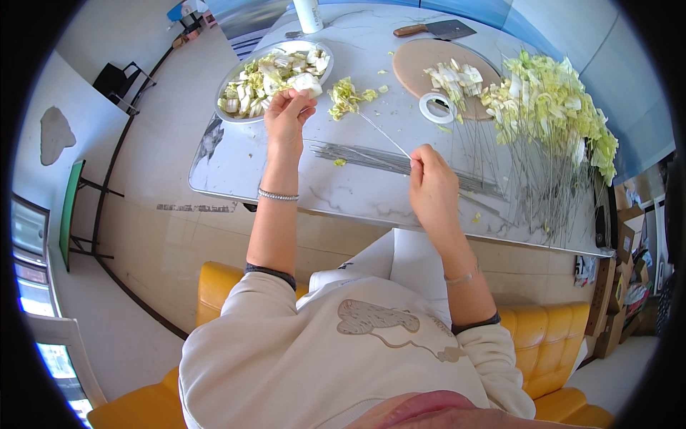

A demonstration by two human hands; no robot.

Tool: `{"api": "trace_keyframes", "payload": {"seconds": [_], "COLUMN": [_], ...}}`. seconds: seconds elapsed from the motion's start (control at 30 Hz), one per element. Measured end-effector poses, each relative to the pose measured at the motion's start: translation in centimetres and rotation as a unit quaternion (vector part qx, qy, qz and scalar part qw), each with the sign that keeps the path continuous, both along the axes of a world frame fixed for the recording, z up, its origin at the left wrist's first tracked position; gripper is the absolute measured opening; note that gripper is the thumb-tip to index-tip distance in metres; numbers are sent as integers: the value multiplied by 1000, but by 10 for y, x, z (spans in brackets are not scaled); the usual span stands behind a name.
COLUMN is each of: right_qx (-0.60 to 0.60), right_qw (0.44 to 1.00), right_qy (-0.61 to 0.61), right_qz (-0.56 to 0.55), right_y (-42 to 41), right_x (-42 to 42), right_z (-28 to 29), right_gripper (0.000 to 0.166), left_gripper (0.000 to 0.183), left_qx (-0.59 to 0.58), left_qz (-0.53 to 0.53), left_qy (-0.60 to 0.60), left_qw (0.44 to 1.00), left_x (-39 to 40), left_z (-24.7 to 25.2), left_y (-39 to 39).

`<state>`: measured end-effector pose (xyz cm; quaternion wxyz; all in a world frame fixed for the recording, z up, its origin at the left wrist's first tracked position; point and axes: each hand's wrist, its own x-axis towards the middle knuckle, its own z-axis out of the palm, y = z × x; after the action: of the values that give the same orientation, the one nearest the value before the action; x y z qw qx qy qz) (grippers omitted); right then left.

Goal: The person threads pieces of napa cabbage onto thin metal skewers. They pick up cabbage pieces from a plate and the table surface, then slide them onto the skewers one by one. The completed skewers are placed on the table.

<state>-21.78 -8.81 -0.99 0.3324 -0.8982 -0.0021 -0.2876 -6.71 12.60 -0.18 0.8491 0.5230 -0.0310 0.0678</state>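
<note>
My left hand [291,112] pinches a piece of napa cabbage [306,83] over the near rim of an oval metal tray [221,107] filled with cut cabbage. In my right hand [433,179] is the end of a thin metal skewer [383,132]; cabbage leaves [345,97] are threaded at its far end, close to the tabletop. Loose bare skewers [364,158] lie in a bundle between my hands, partly behind my right hand. At the right, many skewers loaded with cabbage [552,102] are heaped, their bare ends pointing towards me.
A round cutting board [418,61] carries more cut cabbage, with a white ring [426,111] at its near edge. Behind it lies a cleaver [450,29]. A white cylindrical container [308,16] stands behind the tray. Cabbage scraps dot the marble-patterned table [343,193].
</note>
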Motion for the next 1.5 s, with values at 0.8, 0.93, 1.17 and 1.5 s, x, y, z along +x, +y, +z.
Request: {"api": "trace_keyframes", "payload": {"seconds": [0.8, 0.93, 1.17, 1.5], "right_qx": [122, 126, 131, 204], "right_qw": [992, 991, 990, 977], "right_qy": [5, 7, 16, 25], "right_qz": [40, 44, 42, 53], "right_y": [9, 9, 13, 19], "right_x": [-12, -15, -18, -10], "right_z": [7, 8, 11, 0], "right_gripper": [9, 9, 8, 6], "left_gripper": [8, 6, 7, 8], "left_qx": [-88, -66, -5, 35], "left_qz": [-101, -76, -28, -123], "left_qy": [1, -15, -39, -19], "left_qw": [991, 995, 999, 992], "left_x": [-20, -21, -27, -43], "left_z": [2, 1, 5, -12], "left_y": [-17, -17, -24, -48]}}
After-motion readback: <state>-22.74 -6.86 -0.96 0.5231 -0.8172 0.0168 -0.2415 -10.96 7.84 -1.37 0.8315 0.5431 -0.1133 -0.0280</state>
